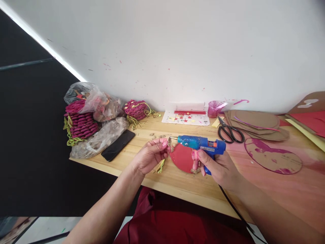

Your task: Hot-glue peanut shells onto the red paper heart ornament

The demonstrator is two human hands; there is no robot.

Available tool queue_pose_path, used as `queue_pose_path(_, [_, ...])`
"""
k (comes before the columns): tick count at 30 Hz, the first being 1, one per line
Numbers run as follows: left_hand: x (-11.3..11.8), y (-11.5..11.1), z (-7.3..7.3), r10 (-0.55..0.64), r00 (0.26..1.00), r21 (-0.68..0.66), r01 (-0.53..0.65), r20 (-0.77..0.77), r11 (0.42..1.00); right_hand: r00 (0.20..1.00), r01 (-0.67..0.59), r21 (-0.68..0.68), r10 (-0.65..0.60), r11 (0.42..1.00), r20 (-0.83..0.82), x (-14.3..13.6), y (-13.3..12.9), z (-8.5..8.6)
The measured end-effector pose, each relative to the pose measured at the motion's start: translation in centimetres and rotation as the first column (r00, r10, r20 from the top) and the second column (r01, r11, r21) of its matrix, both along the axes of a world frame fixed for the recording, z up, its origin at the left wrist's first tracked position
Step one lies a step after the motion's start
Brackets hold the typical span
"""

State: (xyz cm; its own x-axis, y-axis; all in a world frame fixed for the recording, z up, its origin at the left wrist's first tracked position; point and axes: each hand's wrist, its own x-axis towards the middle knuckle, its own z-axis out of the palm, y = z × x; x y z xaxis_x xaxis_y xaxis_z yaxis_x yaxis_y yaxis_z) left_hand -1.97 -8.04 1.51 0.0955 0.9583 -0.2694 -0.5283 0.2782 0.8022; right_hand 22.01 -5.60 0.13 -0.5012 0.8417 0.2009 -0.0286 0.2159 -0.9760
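Observation:
My right hand (pixel 219 169) is wrapped round the handle of a blue hot glue gun (pixel 200 144), its cord hanging down toward my lap. The nozzle points left and meets a small brownish flat piece (pixel 170 142), pinched between the fingers of my left hand (pixel 152 152). Whether the tip touches the piece I cannot tell. Beneath both hands lies a red oval (pixel 181 158) on the table, partly hidden by the glue gun and fingers. Yellow-green yarn strands (pixel 160 166) stick out by its left side. Several small brown pieces (pixel 152 135) lie behind my left hand.
Black-handled scissors (pixel 230 132) lie right of the glue gun, beside cardboard ovals (pixel 254 123) and a paint-stained cutout (pixel 274 156). A pink-stained cup (pixel 215 109) and a sheet with stars (pixel 185 118) stand by the wall. At left are a phone (pixel 118 145), plastic bags (pixel 101 137) and magenta woven pieces (pixel 82 123).

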Motion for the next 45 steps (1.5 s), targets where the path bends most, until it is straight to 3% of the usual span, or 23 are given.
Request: queue_pose_path(45, [-0.58,-0.18,-0.78,0.002,1.000,0.023,-0.003,0.016,1.000,0.999,-0.013,0.003,0.013,1.000,0.051,0.10,0.14,-0.30])
